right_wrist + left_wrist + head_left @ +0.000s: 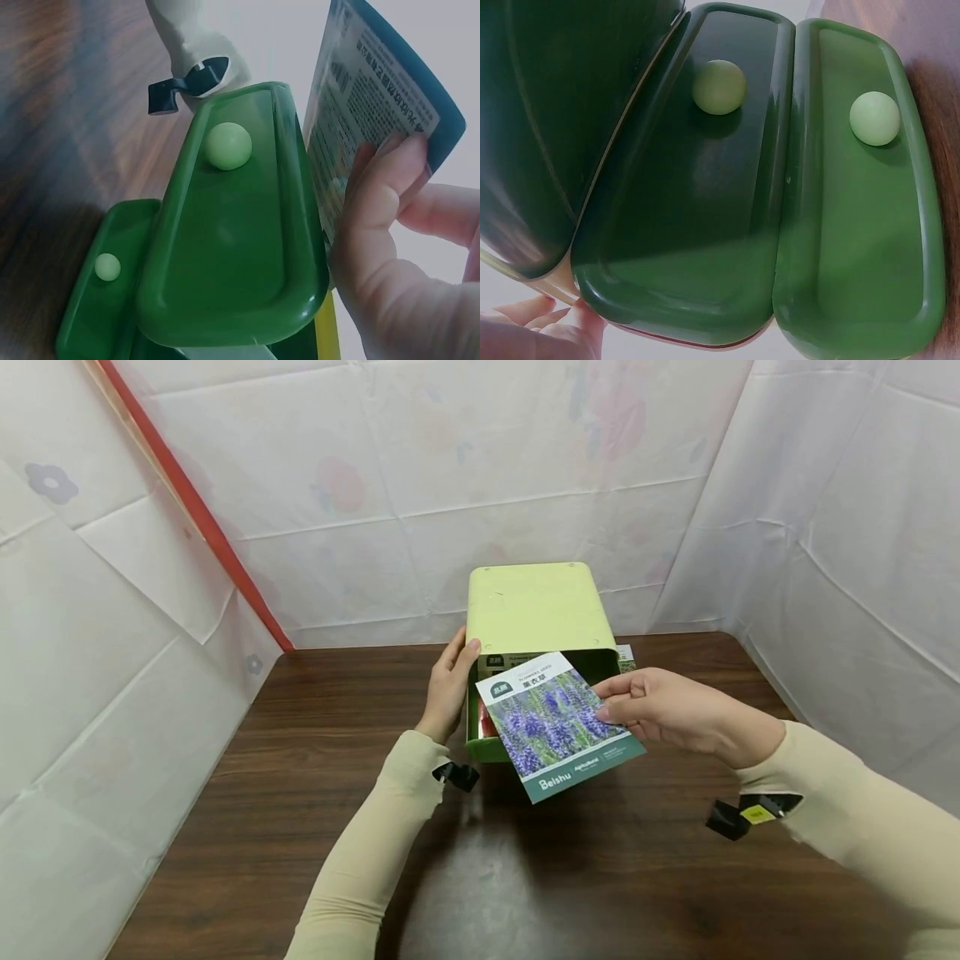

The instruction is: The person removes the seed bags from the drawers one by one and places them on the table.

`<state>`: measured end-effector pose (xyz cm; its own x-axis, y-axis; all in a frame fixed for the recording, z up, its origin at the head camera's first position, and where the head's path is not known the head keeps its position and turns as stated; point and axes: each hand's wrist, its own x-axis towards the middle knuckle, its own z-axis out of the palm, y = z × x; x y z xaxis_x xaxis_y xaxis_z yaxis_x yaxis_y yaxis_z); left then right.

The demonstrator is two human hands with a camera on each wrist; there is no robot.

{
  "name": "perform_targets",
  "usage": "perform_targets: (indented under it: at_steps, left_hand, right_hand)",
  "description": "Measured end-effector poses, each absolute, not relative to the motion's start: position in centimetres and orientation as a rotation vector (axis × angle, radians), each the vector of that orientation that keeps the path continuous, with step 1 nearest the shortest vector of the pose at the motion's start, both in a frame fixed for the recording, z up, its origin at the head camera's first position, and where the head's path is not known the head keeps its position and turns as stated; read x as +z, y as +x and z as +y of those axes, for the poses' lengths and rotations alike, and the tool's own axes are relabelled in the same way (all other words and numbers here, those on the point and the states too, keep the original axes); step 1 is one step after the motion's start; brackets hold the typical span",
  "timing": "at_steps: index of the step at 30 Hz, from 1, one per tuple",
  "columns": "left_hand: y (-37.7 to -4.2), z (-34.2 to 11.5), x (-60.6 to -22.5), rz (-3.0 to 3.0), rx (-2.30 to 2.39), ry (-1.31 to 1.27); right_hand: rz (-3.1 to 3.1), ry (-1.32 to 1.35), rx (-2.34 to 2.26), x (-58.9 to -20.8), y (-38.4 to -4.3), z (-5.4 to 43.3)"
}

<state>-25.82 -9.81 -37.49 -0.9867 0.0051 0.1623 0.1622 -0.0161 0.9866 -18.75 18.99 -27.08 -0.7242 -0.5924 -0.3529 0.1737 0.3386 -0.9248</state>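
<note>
My right hand (671, 710) pinches a lavender seed packet (562, 731) between thumb and fingers. The packet tilts in front of a small green drawer box (536, 610) with a pale yellow-green top, its purple-flower face up. Its printed back (352, 97) shows in the right wrist view. My left hand (447, 685) rests along the box's left side, thumb near the top's front corner. Beneath the top, an opening shows another seed packet (491, 665) and something red (486, 720), partly hidden by the held packet. Green drawer fronts (232, 247) carry round pale knobs (228, 146).
The box stands on a dark wooden table (337, 727), near the back wall sheet (375, 552). Another packet (626, 656) peeks out behind the box's right side. A red strip (202, 518) runs along the left wall.
</note>
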Motion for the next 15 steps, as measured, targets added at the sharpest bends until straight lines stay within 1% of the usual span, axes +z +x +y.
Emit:
perform_targets:
  at_steps: [9, 15]
  left_hand:
    - [-25.9, -9.7, -37.7, -2.136, -2.141, -0.186]
    - [-25.8, -9.7, -37.6, -2.143, -2.157, -0.19]
  right_hand:
    - [1.858, -0.374, -1.513, -26.5, -17.8, 19.9]
    - [1.938, -0.377, -1.597, -25.9, -18.3, 20.8]
